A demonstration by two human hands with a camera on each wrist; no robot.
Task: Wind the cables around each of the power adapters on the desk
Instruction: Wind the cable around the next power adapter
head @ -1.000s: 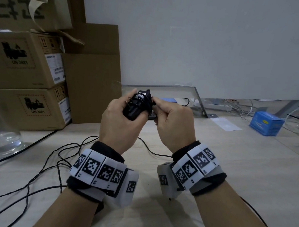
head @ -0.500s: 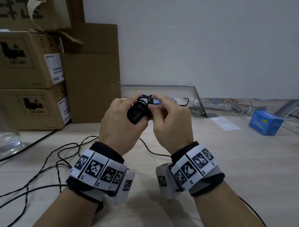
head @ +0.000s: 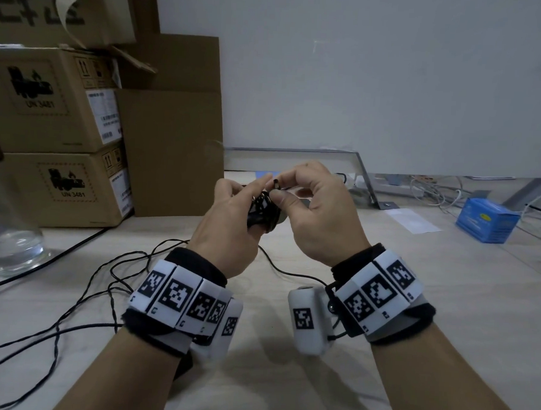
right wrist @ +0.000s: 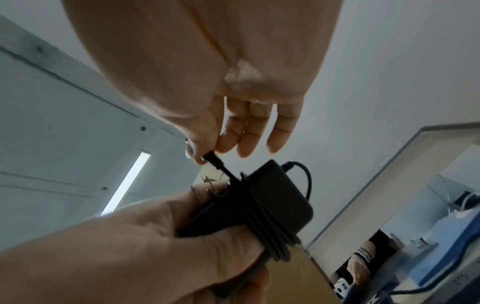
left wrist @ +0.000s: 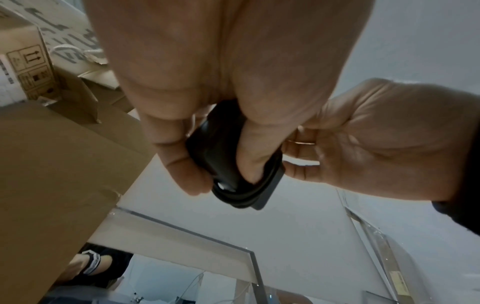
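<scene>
My left hand (head: 231, 215) grips a black power adapter (head: 261, 212) above the desk, its cable wound round the body in several turns (right wrist: 262, 216). The adapter (left wrist: 233, 164) sits between my left fingers and thumb. My right hand (head: 312, 206) pinches the cable's barrel plug (right wrist: 211, 159) between thumb and forefinger, just above the adapter's prong end; the other fingers are spread. More loose black cables (head: 82, 299) trail over the desk at the left, and one thin cable (head: 285, 272) runs beneath my wrists.
Stacked cardboard boxes (head: 57, 152) stand at the back left, with a clear glass vessel (head: 10, 240) in front of them. An acrylic stand (head: 362, 174) sits by the wall. A blue box (head: 487, 219), white paper (head: 412, 220) and white cables lie at the right.
The adapter has dropped slightly and turned in my left hand. My right hand has lifted off the adapter's body and now pinches the plug end of the cable above it.
</scene>
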